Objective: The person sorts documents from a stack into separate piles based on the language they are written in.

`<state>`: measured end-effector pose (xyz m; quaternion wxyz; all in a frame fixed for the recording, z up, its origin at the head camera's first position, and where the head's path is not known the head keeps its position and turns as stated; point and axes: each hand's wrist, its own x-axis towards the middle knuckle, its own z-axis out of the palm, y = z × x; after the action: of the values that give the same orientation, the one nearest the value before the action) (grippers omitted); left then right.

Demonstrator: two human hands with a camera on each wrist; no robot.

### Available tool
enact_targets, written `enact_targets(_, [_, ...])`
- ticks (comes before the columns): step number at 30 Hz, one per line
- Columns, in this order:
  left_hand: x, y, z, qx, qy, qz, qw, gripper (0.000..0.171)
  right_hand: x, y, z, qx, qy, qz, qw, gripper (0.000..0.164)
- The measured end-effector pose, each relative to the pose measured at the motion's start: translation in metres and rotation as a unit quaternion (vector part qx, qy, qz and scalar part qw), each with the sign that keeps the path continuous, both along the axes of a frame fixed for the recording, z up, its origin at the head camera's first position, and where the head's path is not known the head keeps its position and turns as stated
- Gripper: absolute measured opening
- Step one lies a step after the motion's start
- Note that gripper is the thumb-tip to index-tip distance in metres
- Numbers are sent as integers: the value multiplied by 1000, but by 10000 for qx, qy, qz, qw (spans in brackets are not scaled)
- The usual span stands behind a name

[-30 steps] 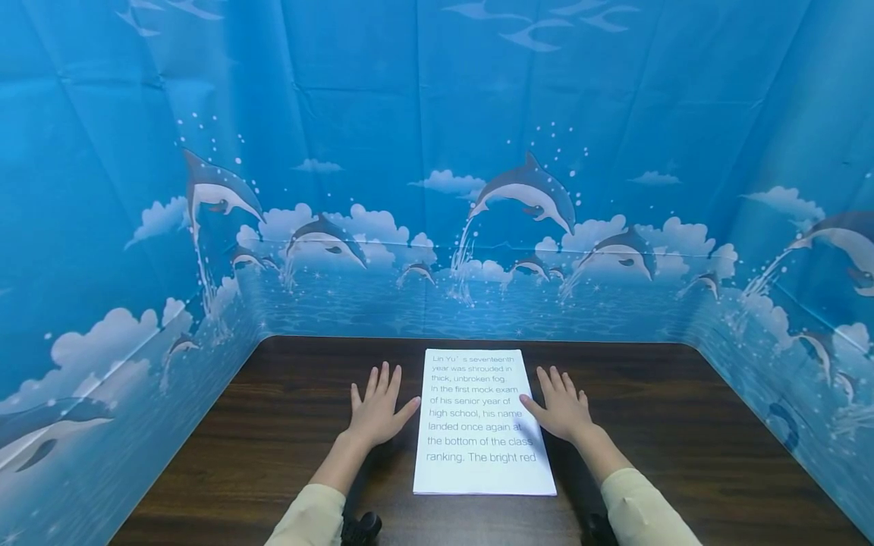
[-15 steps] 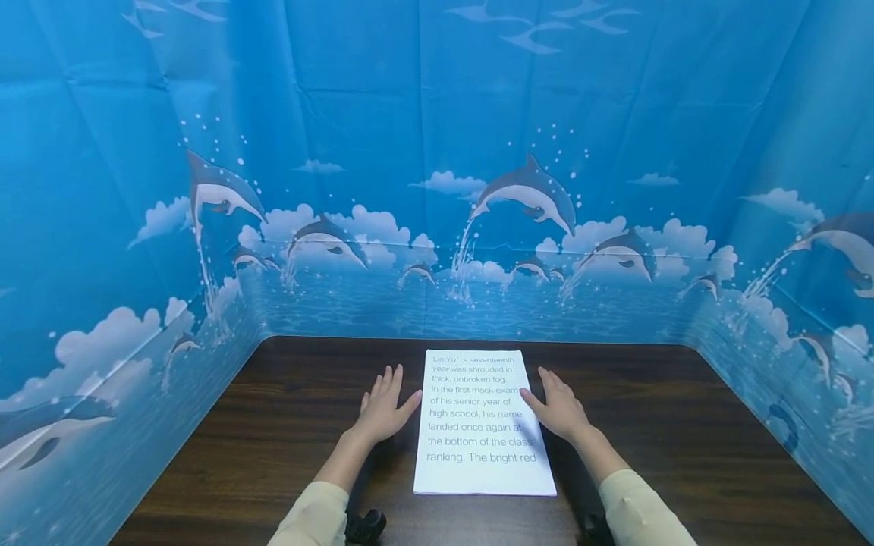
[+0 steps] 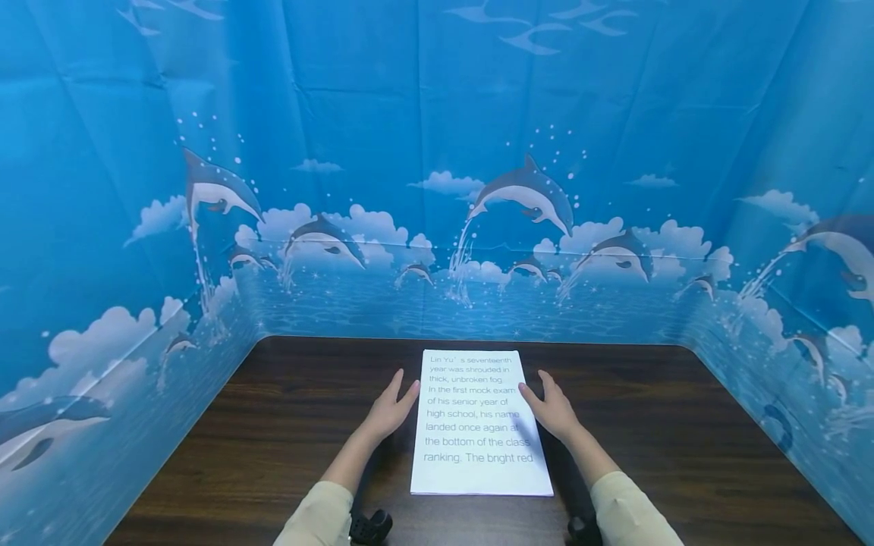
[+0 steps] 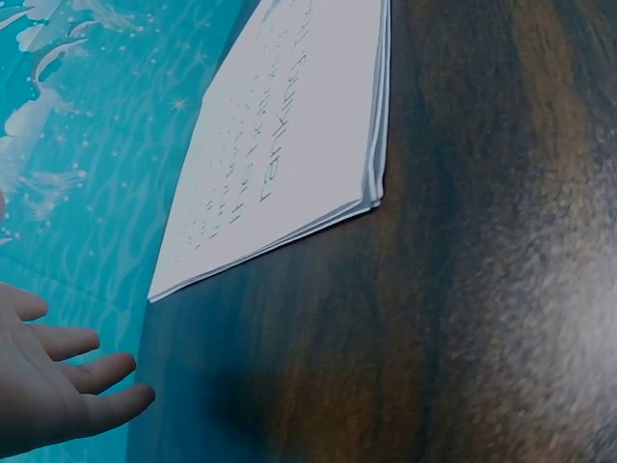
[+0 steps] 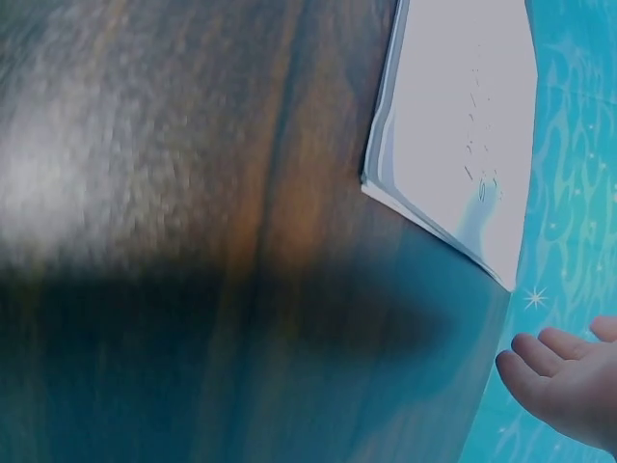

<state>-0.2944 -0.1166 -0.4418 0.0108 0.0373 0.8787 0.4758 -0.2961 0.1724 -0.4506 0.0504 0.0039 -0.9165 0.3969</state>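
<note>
A thin stack of white paper sheets (image 3: 478, 478), printed with large English text, lies flat on the dark wooden table. My left hand (image 3: 386, 415) is held just left of the stack, palm turned inward and fingers extended. On the other side my right hand (image 3: 554, 412) mirrors it, its thumb overlapping the right edge of the paper in the head view. In the left wrist view the left hand (image 4: 58, 376) shows spread, straight fingers with nothing between them. The right hand (image 5: 569, 386) appears in the right wrist view with loosely bent fingers, apart from the sheets.
The dark wood-grain table (image 3: 683, 455) has rounded far corners. Around its back and sides hangs a blue curtain (image 3: 369, 303) printed with dolphins, clouds and water. Black devices (image 3: 371, 526) sit at the wrists, below pale yellow sleeves (image 3: 317, 516).
Both hands have turned from palms down with fingers spread to palms facing inward, on either side of the paper stack. The stack stays in place.
</note>
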Motion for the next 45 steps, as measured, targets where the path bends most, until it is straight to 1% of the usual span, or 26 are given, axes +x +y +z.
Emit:
enact_targets(5, [-1,1,-5,349,-207,179,9990,87,0,-2,-1,-553,-235,-142,9981,80])
enact_targets(8, [-4,1,-8,663,-290,236,9971,88,-3,-1,-5,-1070,-401,-263,9931,81])
enact_targets(9, [-5,1,-9,757,-315,268,9963,88,-6,0,-8,-1135,-419,-302,9922,82])
enact_targets(13, [-9,2,-15,1065,-371,377,9929,85,-27,12,-37,-1029,-596,-382,9922,83])
enact_targets(15, [-16,2,-25,1219,-427,471,9905,84,-36,16,-48,-883,-662,-414,9930,85])
enact_targets(16, [-20,1,-31,1283,-444,505,9895,84,-39,18,-53,-902,-709,-430,9925,85])
enact_targets(19, [-35,-2,-54,1447,-538,646,9859,79,-43,19,-58,-1175,-803,-563,9882,89])
enact_targets(21, [-45,-3,-67,1455,-550,703,9853,76,-45,20,-61,-1367,-841,-623,9851,91])
enact_targets(23, [-52,-4,-76,1454,-581,766,9847,72,-49,22,-66,-1487,-860,-685,9828,94])
enact_targets(25, [-56,-4,-81,1473,-641,837,9835,71,-53,23,-71,-1623,-884,-749,9799,95])
enact_targets(27, [-57,-3,-83,1564,-725,901,9809,70,-55,24,-75,-1786,-940,-814,9760,95])
enact_targets(30, [-57,0,-83,1635,-858,1000,9777,70,-57,25,-78,-2032,-1067,-933,9688,93])
enact_targets(35, [-57,6,-81,1729,-1055,1040,9737,72,-57,26,-78,-2361,-1225,-964,9591,95])
enact_targets(41, [-58,9,-82,1817,-1179,1101,9700,75,-57,26,-78,-2653,-1325,-950,9503,97])
enact_targets(45, [-59,9,-85,1898,-1159,1167,9680,76,-52,25,-74,-2825,-1291,-952,9457,95])
